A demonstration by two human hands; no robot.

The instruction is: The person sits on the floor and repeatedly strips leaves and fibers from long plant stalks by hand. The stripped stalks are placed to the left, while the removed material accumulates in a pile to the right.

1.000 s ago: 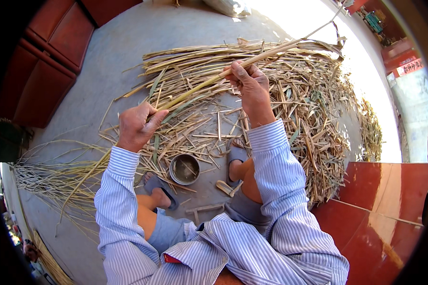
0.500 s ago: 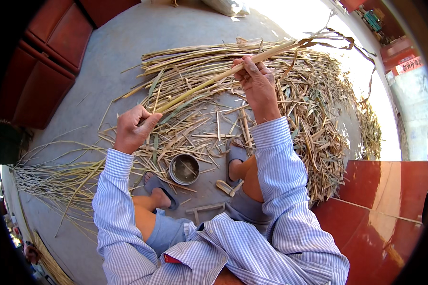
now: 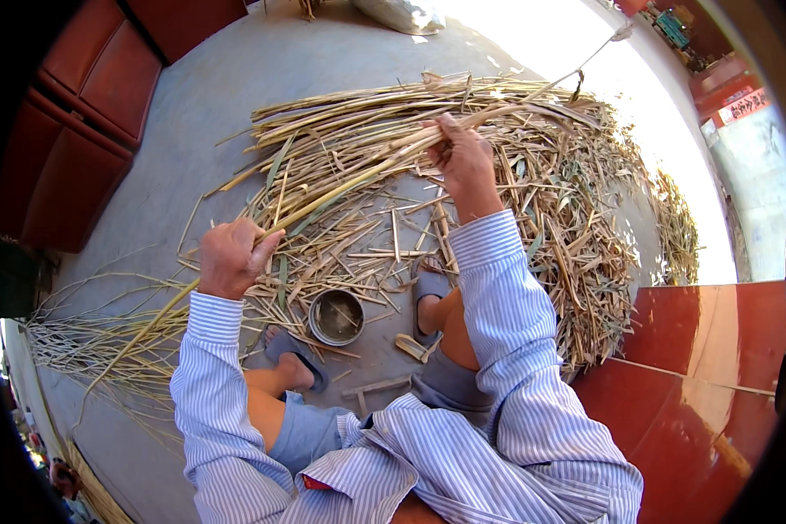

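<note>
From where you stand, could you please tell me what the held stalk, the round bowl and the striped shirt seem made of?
Stalk: likely dried cane or reed, smooth, from its slender straw-yellow length. Bowl: probably metal, dull grey, with a thin, paler rim. Shirt: matte woven cloth, perhaps cotton, with soft creases.

The left hand (image 3: 234, 258) and right hand (image 3: 467, 166) hold a long yellow stalk (image 3: 349, 185). Behind it, dry stalks (image 3: 323, 120) lie piled on the grey floor (image 3: 205, 105). A round bowl (image 3: 336, 317) sits between two sandals (image 3: 428, 286). Thin sticks (image 3: 105, 336) spread near the floor's left edge.
</note>
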